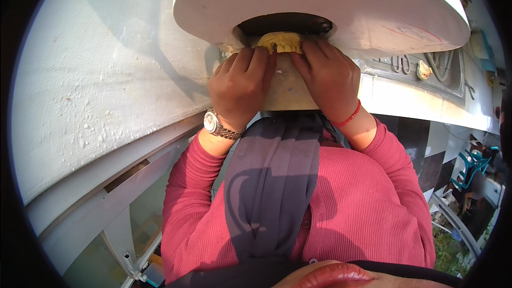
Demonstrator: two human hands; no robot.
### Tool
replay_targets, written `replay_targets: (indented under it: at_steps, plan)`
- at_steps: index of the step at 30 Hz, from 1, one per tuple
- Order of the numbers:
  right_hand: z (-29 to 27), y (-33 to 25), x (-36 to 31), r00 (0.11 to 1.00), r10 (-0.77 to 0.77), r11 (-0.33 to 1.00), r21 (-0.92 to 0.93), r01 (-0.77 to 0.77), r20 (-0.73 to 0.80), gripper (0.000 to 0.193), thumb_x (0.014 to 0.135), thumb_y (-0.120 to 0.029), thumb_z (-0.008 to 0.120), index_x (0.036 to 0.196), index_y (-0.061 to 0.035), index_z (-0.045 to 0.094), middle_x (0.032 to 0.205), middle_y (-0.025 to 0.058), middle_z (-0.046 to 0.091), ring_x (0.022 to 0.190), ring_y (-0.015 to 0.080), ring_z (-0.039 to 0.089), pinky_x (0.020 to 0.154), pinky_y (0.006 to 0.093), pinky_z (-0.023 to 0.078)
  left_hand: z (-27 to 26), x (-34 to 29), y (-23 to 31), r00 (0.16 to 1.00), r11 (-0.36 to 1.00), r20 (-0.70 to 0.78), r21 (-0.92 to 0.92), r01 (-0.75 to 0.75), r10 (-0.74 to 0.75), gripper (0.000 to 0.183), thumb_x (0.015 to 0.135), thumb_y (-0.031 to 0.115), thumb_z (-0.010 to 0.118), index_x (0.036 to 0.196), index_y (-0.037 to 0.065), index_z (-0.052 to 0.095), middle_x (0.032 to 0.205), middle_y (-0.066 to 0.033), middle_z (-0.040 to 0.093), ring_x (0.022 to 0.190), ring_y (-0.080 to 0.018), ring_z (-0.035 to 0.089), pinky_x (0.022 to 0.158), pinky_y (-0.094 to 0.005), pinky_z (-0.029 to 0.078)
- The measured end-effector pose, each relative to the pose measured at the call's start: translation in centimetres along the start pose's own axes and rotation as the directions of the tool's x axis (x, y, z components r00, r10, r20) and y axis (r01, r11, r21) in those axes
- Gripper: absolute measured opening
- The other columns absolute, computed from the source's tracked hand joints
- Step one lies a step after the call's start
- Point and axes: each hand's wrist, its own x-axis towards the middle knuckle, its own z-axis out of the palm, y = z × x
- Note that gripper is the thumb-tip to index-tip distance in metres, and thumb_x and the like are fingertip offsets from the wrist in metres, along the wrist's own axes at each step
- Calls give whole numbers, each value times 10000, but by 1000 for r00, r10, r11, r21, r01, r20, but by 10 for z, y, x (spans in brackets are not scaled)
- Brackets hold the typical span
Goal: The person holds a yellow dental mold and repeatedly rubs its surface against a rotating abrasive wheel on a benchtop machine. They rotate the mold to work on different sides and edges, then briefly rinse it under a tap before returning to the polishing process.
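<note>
A yellow plaster dental cast, its row of teeth facing me, sits at the dark slot of a large white rounded machine. My left hand grips the cast from the left, fingers curled and pressed against its side. On the other side my right hand is closed on it the same way. Between the two wrists lies a beige ledge below the slot. The far side of the cast, toward the slot, is hidden.
A white, blistered wall rises close on my left. At the right, a metal sink in a pale counter holds hoses and a small yellowish piece. Farther off stands a turquoise chair.
</note>
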Motion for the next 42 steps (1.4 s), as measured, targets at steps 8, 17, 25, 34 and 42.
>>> replay_targets:
  at_steps: [8,17,25,34,42]
  plan:
    - [2,-5,2,992,100,994,37,-102,72,136,808,-157,678,876,-66,603,775,86,603,650,276,611,536,357,490,4,2,-2,1000,999,7,-31,14,-14,125,809,147,692,841,86,588,695,-57,546,571,-243,569,507,-344,454]
    - [3,-5,6,988,136,989,54,-140,70,123,815,-137,674,883,-62,605,775,98,604,603,303,597,505,359,481,10,5,0,999,997,-17,-55,46,-47,106,817,144,670,843,87,585,687,-54,524,537,-228,557,498,-335,456]
    - [4,-5,8,986,151,986,64,-156,69,129,815,-139,680,894,-64,612,770,96,618,583,294,601,490,351,477,10,8,3,996,994,-10,-66,92,-93,107,810,136,675,862,82,599,692,-61,531,552,-238,565,505,-345,459]
    - [6,-5,7,985,161,985,50,-164,70,122,813,-140,684,879,-66,613,767,92,628,568,278,604,477,341,474,10,7,1,991,979,-5,-154,132,-135,102,807,102,676,879,86,605,698,-81,553,566,-280,564,489,-370,434]
    - [12,2,2,996,91,996,3,-91,12,186,765,-180,709,907,-109,611,812,23,612,509,184,576,437,291,455,11,8,2,989,975,-2,-165,148,-151,108,808,99,676,884,79,601,702,-88,560,570,-290,566,497,-375,436]
